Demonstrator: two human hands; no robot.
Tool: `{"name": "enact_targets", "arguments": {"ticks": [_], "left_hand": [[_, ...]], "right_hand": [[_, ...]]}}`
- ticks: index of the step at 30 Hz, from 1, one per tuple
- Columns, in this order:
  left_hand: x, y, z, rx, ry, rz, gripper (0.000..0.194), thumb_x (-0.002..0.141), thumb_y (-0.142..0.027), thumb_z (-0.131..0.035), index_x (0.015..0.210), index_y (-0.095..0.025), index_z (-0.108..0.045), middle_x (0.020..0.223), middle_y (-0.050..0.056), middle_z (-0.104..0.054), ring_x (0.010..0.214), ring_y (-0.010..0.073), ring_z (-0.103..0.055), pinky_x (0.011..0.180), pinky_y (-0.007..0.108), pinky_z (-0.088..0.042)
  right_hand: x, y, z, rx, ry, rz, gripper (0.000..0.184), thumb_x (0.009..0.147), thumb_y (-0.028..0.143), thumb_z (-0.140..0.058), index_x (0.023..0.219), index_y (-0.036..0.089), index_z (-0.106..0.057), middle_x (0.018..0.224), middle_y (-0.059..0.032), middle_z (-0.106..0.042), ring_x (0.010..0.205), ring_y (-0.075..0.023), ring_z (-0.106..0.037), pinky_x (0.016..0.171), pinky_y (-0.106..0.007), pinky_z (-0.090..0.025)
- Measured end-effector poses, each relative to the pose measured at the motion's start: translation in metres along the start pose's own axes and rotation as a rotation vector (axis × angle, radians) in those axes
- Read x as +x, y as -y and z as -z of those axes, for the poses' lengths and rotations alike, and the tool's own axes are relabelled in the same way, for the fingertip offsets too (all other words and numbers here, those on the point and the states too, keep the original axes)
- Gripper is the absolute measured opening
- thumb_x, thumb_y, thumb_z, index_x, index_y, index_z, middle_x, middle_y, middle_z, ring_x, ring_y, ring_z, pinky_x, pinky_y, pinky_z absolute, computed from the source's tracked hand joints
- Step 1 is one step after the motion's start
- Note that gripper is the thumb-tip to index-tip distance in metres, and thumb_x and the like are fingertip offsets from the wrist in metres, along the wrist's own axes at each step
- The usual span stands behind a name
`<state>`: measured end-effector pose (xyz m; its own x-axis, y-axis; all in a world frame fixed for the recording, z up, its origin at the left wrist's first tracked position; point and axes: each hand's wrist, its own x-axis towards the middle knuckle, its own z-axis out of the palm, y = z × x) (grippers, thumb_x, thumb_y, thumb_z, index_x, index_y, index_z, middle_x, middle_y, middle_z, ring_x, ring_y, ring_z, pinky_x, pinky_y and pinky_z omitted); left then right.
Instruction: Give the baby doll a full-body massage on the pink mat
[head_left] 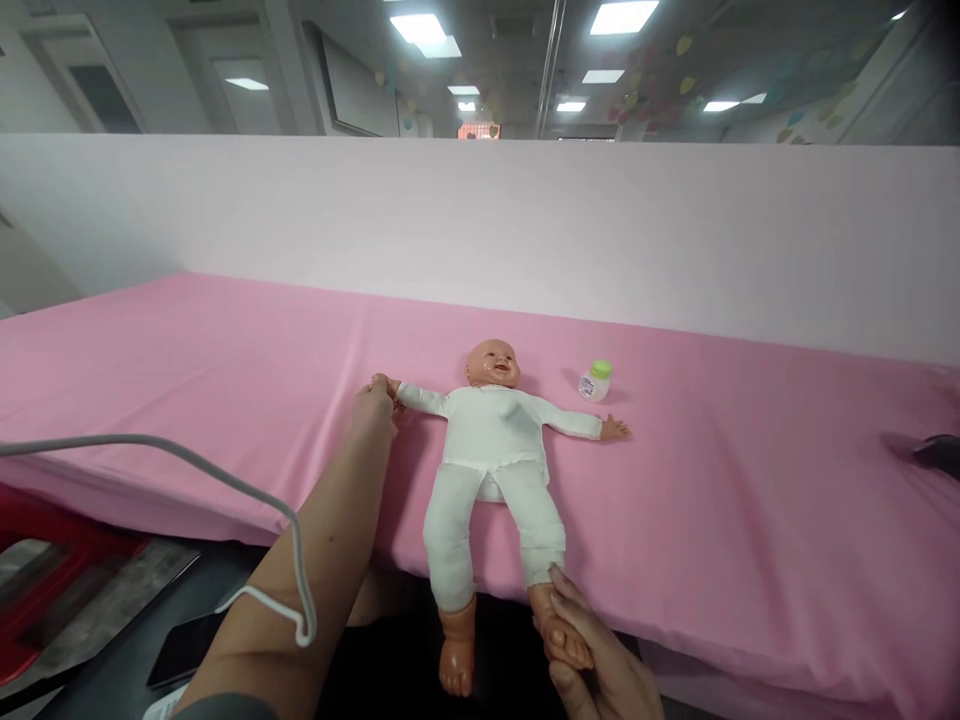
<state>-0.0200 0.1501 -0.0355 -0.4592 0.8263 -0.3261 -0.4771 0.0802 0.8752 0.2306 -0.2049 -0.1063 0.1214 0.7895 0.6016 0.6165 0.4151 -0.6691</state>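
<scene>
**Doll [494, 430] held by one hand and the opposite foot**

In the head view, the doll is laid on its back on the pink-covered table [720, 470], with its head toward the far side and its lower legs extended past the near edge. Its arms are spread wide. The doll's hand on the person's left is gripped by the left hand [380, 398], whose fingers are closed around it. The doll's foot on the person's right is clasped by the right hand [600, 655], with fingers laid along the ankle and the thumb near the toes. The person's two hands are well apart; the doll's other arm and other leg are left free.

A small jar with a green lid [596, 382] is set just beside the free arm. A cable [225, 485] is looped in front of the left forearm, and a phone [184, 648] is seen below it.

For this hold, a light, even grip is best kept at both ends, so that the joints are not twisted and the body is not dragged toward the edge. The foot should be supported from beneath, since no table lies under it, and the cable is best kept clear of the doll.
</scene>
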Motion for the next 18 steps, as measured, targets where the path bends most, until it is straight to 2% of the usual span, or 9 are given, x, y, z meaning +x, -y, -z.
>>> {"name": "enact_targets", "arguments": {"ticks": [4, 7, 10, 13, 16, 18], "left_hand": [[-0.005, -0.002, -0.001, 0.066, -0.026, -0.007, 0.019, 0.103, -0.036, -0.061, 0.093, -0.020, -0.064, 0.085, 0.004, -0.065, 0.079, 0.0195, -0.070, 0.078, 0.035, -0.062], [-0.016, -0.001, -0.001, 0.067, 0.039, -0.116, 0.023, 0.104, -0.038, -0.060, 0.091, -0.020, -0.066, 0.089, 0.006, -0.068, 0.084, 0.0194, -0.070, 0.081, 0.033, -0.061], [-0.035, 0.005, -0.003, 0.094, 0.204, -0.352, 0.021, 0.104, -0.037, -0.060, 0.095, -0.020, -0.069, 0.100, 0.007, -0.073, 0.096, 0.0190, -0.070, 0.087, 0.030, -0.059], [-0.062, 0.014, -0.005, 0.172, 0.398, -0.577, 0.013, 0.099, -0.031, -0.066, 0.108, -0.024, -0.073, 0.116, 0.006, -0.075, 0.110, 0.0192, -0.069, 0.096, 0.029, -0.055], [-0.090, 0.020, -0.006, 0.409, 0.567, -0.691, 0.022, 0.091, -0.026, -0.074, 0.114, -0.027, -0.077, 0.110, 0.005, -0.077, 0.105, 0.0228, -0.070, 0.100, 0.034, -0.054], [-0.104, 0.023, -0.005, 0.558, 0.718, -0.756, 0.031, 0.084, -0.023, -0.080, 0.115, -0.029, -0.079, 0.110, 0.005, -0.079, 0.107, 0.0266, -0.070, 0.105, 0.039, -0.053]], "right_hand": [[-0.002, 0.000, -0.003, 0.009, -0.012, 0.017, 0.045, 0.102, 0.051, -0.061, 0.142, 0.032, -0.068, 0.133, -0.0098, -0.076, 0.116, -0.0340, -0.075, 0.092, -0.042, -0.067], [0.000, -0.002, -0.001, -0.004, -0.014, 0.019, 0.046, 0.102, 0.052, -0.061, 0.142, 0.030, -0.068, 0.134, -0.0110, -0.075, 0.117, -0.0341, -0.074, 0.093, -0.042, -0.067], [0.009, -0.006, 0.001, -0.023, -0.029, 0.035, 0.045, 0.102, 0.052, -0.061, 0.141, 0.029, -0.067, 0.134, -0.0105, -0.075, 0.118, -0.0328, -0.074, 0.093, -0.039, -0.066], [0.026, -0.008, 0.004, -0.024, -0.051, 0.100, 0.047, 0.102, 0.050, -0.062, 0.144, 0.029, -0.064, 0.139, -0.0105, -0.073, 0.121, -0.0324, -0.072, 0.094, -0.038, -0.066], [0.050, -0.004, 0.005, -0.014, -0.052, 0.154, 0.051, 0.101, 0.046, -0.064, 0.148, 0.026, -0.060, 0.144, -0.0123, -0.069, 0.126, -0.0333, -0.070, 0.097, -0.041, -0.065], [0.067, 0.000, 0.004, -0.012, -0.032, 0.138, 0.051, 0.101, 0.042, -0.064, 0.149, 0.025, -0.059, 0.147, -0.0132, -0.067, 0.129, -0.0338, -0.068, 0.099, -0.043, -0.064]]}}
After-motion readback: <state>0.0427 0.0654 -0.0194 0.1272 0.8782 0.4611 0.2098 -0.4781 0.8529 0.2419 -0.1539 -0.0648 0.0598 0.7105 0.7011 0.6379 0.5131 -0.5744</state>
